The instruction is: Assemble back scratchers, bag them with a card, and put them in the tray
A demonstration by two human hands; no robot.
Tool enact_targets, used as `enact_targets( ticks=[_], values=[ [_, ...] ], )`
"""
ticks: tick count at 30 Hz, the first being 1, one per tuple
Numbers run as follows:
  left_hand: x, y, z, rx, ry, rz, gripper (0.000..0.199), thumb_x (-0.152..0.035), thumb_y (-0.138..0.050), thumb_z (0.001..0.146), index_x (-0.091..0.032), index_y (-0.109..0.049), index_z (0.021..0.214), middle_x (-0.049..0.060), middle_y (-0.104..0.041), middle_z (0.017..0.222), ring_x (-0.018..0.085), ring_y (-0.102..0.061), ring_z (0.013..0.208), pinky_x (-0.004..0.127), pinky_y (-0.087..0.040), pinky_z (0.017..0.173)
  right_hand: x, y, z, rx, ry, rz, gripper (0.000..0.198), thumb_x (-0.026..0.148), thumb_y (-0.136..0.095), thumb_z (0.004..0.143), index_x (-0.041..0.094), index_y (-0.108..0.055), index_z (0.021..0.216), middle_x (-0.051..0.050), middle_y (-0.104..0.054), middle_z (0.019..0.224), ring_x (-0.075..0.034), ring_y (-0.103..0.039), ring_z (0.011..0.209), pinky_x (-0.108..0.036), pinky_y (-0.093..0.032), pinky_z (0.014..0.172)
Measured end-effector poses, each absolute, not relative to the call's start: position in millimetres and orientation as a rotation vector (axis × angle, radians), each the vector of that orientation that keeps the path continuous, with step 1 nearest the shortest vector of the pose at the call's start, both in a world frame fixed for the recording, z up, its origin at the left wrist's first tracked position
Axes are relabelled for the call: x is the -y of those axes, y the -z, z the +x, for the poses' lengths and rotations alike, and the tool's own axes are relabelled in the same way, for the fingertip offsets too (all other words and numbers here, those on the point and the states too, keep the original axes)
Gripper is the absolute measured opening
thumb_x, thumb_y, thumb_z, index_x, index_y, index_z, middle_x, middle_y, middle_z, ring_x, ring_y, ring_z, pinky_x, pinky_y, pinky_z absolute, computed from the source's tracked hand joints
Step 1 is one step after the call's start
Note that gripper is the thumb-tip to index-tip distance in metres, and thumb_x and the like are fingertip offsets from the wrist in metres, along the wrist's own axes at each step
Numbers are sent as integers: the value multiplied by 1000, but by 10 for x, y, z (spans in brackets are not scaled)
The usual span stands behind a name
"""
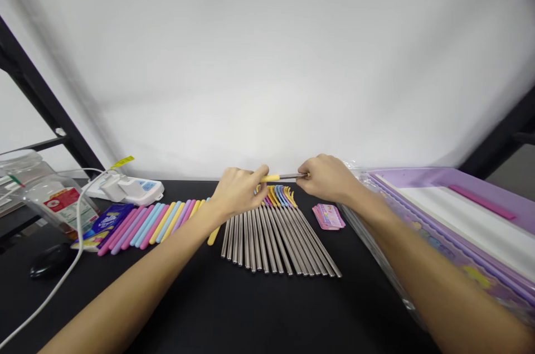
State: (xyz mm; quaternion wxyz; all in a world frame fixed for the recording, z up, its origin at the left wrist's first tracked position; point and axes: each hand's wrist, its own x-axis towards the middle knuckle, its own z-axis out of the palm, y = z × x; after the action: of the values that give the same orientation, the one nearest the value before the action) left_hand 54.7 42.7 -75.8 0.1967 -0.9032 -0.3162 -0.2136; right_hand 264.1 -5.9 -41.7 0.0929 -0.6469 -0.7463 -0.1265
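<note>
My left hand is closed around a yellow sleeve, its end poking out past the thumb. A thin metal rod runs from that sleeve across to my right hand, whose fingers pinch its far end. Below both hands, several steel rods lie fanned side by side, with curved coloured tips pointing toward the wall. Left of them is a row of pink, purple, blue and yellow sleeves, partly covered by my left forearm. One yellow sleeve lies closer to the rods.
Pink cards are stacked right of the rods. A purple tray and clear plastic wrap occupy the right. On the left are a power strip, white cable, clear jar, blue packet and black mouse.
</note>
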Motion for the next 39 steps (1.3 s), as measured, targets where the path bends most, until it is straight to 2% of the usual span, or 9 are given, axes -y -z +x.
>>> enact_targets(
  ticks=[6, 12, 18, 27, 31, 33, 34, 36, 39],
  values=[
    [-491, 622, 453, 682, 625, -2687, 36, -40, -26, 103, -24, -57, 112, 1, -69, 78, 14, -61, 63, 26, -32, 54, 130, 371, 2722, 2232, 284, -1875, 29, 30, -48, 80, 19, -56, 55, -3, -53, 53, -14, -41, 51, -29, -20, 52],
    [-514, 587, 456, 581, 729, -2738, 25, -36, -40, 101, -17, -57, 103, 4, -70, 92, 16, -65, 78, 26, -42, 65, 153, 344, 2782, 2237, 245, -1861, 29, 30, -47, 79, 19, -51, 53, -1, -48, 51, -13, -34, 49, -29, -19, 52],
    [-519, 591, 447, 591, 728, -2673, 17, -31, -48, 97, -17, -53, 88, 3, -66, 82, 16, -61, 69, 27, -40, 61, 158, 367, 2833, 2237, 254, -1857, 29, 28, -47, 78, 19, -52, 51, -2, -50, 50, -13, -37, 49, -30, -18, 52],
    [-282, 570, 634, 603, 714, -2938, 22, -29, -39, 100, -18, -57, 101, 4, -67, 84, 16, -62, 71, 27, -42, 62, 187, 362, 2743, 2241, 366, -1847, 21, 21, -50, 69, 19, -49, 48, -2, -50, 49, -14, -40, 51, -31, -18, 52],
    [-172, 618, 729, 641, 641, -3007, 27, -30, -33, 101, -21, -54, 115, 3, -69, 89, 18, -65, 75, 29, -45, 65, 349, 120, 2931, 2336, -50, -1747, 11, 27, -57, 72, 19, -65, 70, -3, -66, 70, -16, -55, 65, -27, -31, 56],
    [-142, 660, 768, 682, 627, -3002, 28, -32, -33, 102, -22, -53, 119, 3, -70, 88, 19, -65, 73, 30, -45, 64, 436, -4, 3121, 2313, -225, -1715, 28, 35, -63, 73, 21, -67, 97, -5, -70, 98, -20, -61, 84, -27, -40, 67],
    [-132, 683, 786, 708, 616, -2993, 29, -33, -33, 101, -22, -53, 118, 3, -70, 87, 19, -65, 73, 30, -45, 63, 472, -50, 3231, 2247, -240, -1783, 38, 38, -65, 72, 22, -65, 106, -6, -70, 106, -22, -62, 90, -29, -43, 70],
    [-115, 726, 824, 742, 596, -2984, 28, -33, -34, 101, -21, -55, 116, 3, -70, 86, 20, -66, 73, 30, -45, 63, 521, -97, 3450, 2044, -221, -2092, 43, 41, -67, 72, 22, -62, 110, -8, -71, 103, -24, -64, 86, -32, -45, 69],
    [-78, 775, 897, 741, 556, -2983, 28, -32, -34, 101, -20, -56, 113, 4, -70, 84, 21, -66, 73, 30, -45, 61, 534, -51, 3682, 1744, -353, -2597, 26, 38, -69, 70, 19, -64, 87, -8, -72, 76, -23, -64, 65, -33, -44, 60]
  ],
)
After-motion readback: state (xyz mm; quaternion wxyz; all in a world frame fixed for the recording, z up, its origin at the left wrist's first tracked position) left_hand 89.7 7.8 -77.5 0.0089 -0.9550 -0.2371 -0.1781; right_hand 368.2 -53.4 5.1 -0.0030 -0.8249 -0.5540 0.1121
